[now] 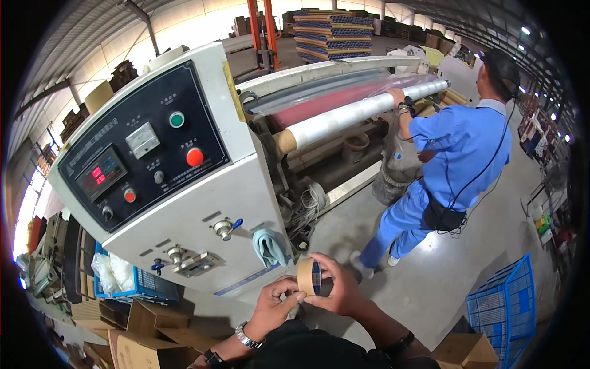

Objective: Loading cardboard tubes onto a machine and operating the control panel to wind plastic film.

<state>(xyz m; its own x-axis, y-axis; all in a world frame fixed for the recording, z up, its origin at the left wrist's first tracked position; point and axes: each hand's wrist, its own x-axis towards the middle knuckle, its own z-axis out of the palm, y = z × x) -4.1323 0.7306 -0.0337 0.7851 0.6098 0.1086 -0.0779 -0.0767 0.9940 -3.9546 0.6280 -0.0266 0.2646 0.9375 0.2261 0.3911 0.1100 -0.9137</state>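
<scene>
Right hand: grip holding brown tape roll, near
Left hand: touching tape roll's lower edge; cannot tell if pinching
Cloth: hanging on machine, farther left

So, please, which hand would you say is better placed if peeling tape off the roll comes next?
Probably the left hand: its fingers lie at the outer face of the tape roll, which the right hand spans and seems to steady.

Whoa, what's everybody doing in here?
One person's left hand and right hand are holding a roll of tan tape in front of a big white machine. Further off, a co-worker in blue stands beside the machine, with a hand at a long whitish roll. Red numbers glow on the control panel.
</scene>
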